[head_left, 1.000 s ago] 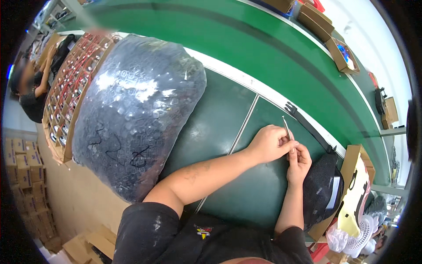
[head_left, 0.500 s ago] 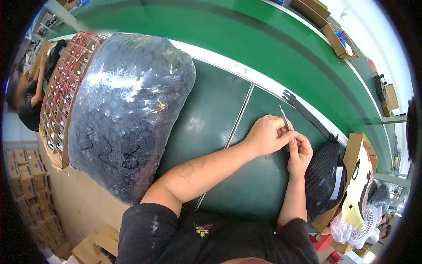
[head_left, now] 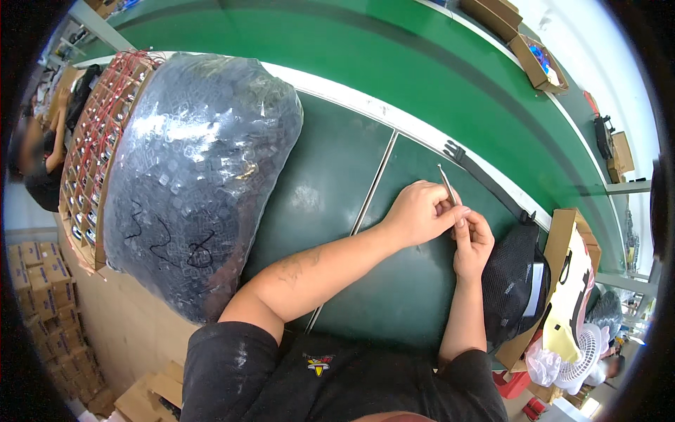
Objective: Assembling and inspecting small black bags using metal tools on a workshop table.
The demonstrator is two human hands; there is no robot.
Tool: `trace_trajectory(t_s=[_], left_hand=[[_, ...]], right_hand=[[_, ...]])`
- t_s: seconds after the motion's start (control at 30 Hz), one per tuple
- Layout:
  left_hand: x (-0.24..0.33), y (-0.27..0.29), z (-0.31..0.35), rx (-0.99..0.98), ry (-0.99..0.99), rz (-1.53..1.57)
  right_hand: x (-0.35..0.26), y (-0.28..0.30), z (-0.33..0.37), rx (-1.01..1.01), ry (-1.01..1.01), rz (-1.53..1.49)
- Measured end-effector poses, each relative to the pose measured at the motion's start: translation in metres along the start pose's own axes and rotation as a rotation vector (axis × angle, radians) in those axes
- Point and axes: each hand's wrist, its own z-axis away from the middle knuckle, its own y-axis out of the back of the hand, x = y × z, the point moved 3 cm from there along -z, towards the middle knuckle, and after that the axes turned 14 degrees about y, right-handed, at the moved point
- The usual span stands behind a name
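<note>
Over the dark green work surface [head_left: 408, 302], my left hand [head_left: 422, 214] and my right hand [head_left: 476, 243] meet with their fingertips close together. A slim metal rod-like tool [head_left: 447, 186] with a small tip slants up from between them. My left fingers are curled round it, with the thumb toward the right hand. My right thumb and fingers are pinched at its lower end, which is hidden. A black strap with a buckle [head_left: 485, 176] lies beyond the hands. Beside my right forearm sits a black mesh bag [head_left: 512, 288].
A large clear plastic bag of dark pieces [head_left: 204, 176] stands at left, next to a divided carton [head_left: 95, 169] with red wires. At right is an open carton [head_left: 562, 246] near a white fan [head_left: 585, 355]. A green belt [head_left: 337, 49] runs behind. Another person [head_left: 43, 165] works far left.
The whole view has shifted slightly, so things sit a little further left. Both hands keep nearly the same hold on the metal tool.
</note>
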Motion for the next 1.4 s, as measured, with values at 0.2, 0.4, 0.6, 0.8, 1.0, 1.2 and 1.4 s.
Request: trace_trajectory(t_s=[0.2,0.4,0.6,0.8,1.0,1.2,1.4], left_hand=[[0.0000,-0.0012,0.0005,-0.019,-0.003,-0.021],[0.0002,-0.0015,0.0011,-0.042,0.036,0.018],[0.0030,0.0006,0.0025,-0.031,0.017,0.019],[0.0035,0.0020,0.0019,-0.027,0.014,0.053],[0.0017,0.0013,0.0017,-0.020,0.020,0.034],[0.0012,0.0003,0.0014,-0.013,-0.037,0.028],[0.0007,-0.0011,0.0009,-0.017,-0.012,0.016]], right_hand=[[-0.0007,-0.0007,0.0002,0.017,-0.015,-0.031],[-0.0008,-0.0008,0.0001,0.003,0.002,0.014],[0.0014,0.0012,0.0017,0.012,-0.018,-0.028],[0.0031,0.0018,0.0009,0.000,-0.006,0.014],[0.0009,-0.0002,-0.0002,0.009,-0.004,-0.011],[0.0008,-0.0001,-0.0006,0.004,-0.013,-0.018],[0.0019,0.0001,0.0002,0.014,-0.009,-0.028]])
